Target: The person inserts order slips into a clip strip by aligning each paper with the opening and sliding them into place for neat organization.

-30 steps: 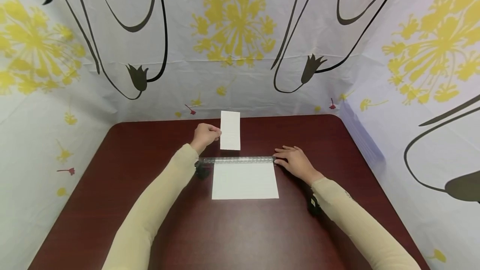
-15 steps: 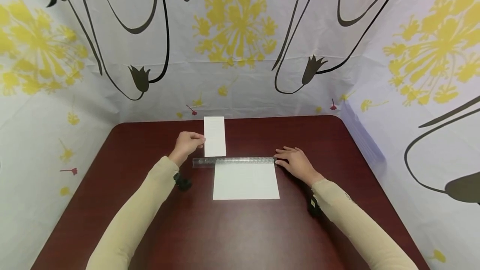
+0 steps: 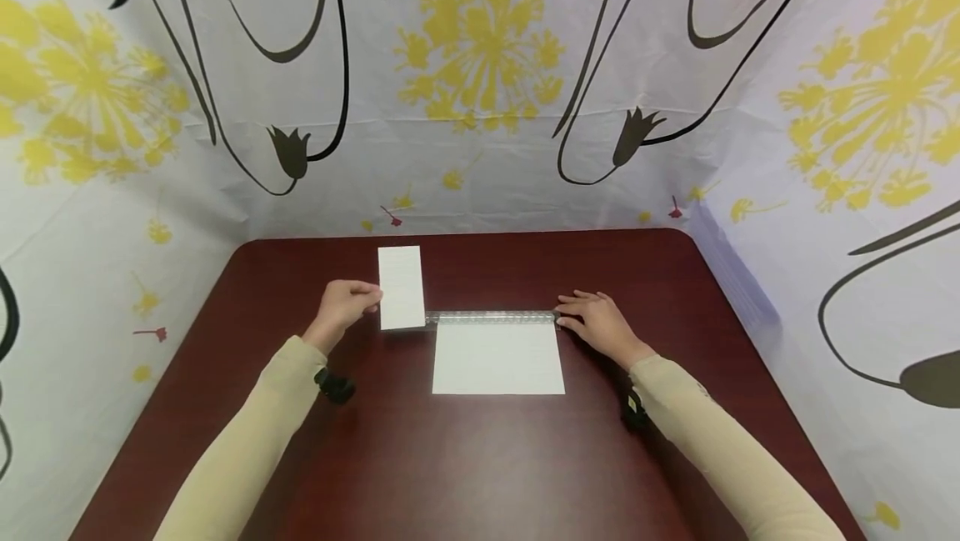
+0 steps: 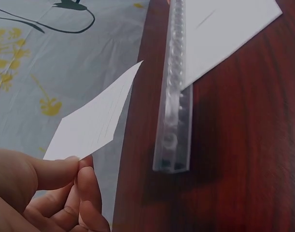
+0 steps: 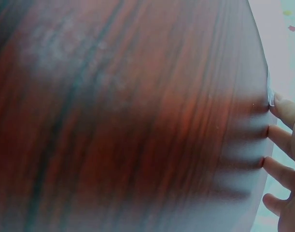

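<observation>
Between thumb and forefinger, my left hand (image 3: 343, 310) pinches the left edge of a small white slip of paper (image 3: 402, 287). In the left wrist view this slip (image 4: 94, 121) is raised off the table and bends slightly, with faint lines on it. From the head, it covers the left end of a clear plastic ruler (image 3: 495, 317). That ruler lies along the top edge of a larger white sheet of paper (image 3: 498, 359). My right hand (image 3: 596, 324) rests with spread fingers at the ruler's right end. The right wrist view shows its fingertips (image 5: 269, 130) on the tabletop.
A dark red-brown wooden table (image 3: 480, 466) lies under everything. White cloth (image 3: 502, 182) printed with yellow flowers and dark stems hangs behind it and on both sides. Pale folds of cloth (image 3: 731, 270) gather at the right edge of the table.
My left hand has carried the slip of paper leftward and a little nearer, from behind the ruler to over its left end. My right hand, the ruler and the sheet stay put.
</observation>
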Demonstrator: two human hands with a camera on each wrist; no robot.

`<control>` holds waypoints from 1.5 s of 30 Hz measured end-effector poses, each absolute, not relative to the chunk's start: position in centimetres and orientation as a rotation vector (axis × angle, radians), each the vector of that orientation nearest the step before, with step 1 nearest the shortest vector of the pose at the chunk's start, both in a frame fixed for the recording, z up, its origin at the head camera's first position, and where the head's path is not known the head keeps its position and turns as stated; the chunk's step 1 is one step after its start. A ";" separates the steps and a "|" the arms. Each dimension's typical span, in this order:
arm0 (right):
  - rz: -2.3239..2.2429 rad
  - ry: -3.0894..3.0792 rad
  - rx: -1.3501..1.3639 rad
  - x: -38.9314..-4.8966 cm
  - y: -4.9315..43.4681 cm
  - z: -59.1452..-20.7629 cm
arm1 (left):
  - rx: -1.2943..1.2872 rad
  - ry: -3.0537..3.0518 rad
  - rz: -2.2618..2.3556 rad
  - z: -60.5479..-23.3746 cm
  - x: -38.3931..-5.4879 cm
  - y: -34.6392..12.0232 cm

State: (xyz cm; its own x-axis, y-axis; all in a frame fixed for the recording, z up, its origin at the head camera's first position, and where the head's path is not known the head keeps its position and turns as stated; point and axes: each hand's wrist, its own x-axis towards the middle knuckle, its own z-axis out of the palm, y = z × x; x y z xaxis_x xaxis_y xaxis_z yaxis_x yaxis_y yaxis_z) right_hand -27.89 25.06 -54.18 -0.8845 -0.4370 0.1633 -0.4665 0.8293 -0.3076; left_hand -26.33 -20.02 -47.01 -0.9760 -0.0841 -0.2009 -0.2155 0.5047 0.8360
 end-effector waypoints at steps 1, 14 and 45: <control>0.522 -2.925 0.724 -27.8 25.1 -54.2 | -0.255 2.610 1.466 -47.1 -26.1 -20.3; 0.524 -2.921 0.738 -27.5 24.8 -54.6 | -0.286 2.610 1.408 -49.8 -22.3 -23.4; 0.498 -2.906 0.731 -27.6 25.2 -54.1 | -0.274 2.633 1.299 -50.9 -19.8 -24.7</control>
State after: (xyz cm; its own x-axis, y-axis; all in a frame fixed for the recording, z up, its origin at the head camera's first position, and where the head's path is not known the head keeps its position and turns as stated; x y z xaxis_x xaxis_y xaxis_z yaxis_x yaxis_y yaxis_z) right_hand -27.60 25.17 -54.07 -0.8790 -0.4425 0.1776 -0.4764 0.8307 -0.2881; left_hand -19.78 -24.72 -50.85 -0.9645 -0.0801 -0.2517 -0.2485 0.5983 0.7618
